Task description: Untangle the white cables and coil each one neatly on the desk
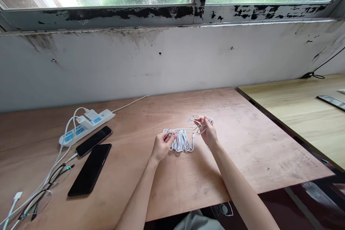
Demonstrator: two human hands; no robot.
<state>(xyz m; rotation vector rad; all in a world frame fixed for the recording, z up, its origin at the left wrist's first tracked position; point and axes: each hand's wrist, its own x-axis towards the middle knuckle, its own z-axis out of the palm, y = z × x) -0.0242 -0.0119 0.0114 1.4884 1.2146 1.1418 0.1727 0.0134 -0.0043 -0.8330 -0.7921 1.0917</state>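
Observation:
In the head view, my left hand (163, 143) pinches a white cable near the middle of the table. My right hand (207, 131) is closed around a small loop of white cable, held slightly higher and to the right. A strand of the cable runs between the two hands. Just beneath and between them lies a bundle of white cables (182, 142), folded into several long loops, with a plug end sticking up on its right. Behind the right hand are some thin wire-like pieces (193, 118), too small to make out.
On the left are a white power strip (88, 125) with chargers plugged in, two black phones (90, 169) and two pairs of glasses (35, 203), with white cords running past. A lighter wooden table (296, 104) adjoins at right. The brown tabletop (253, 151) ends at a wall below windows.

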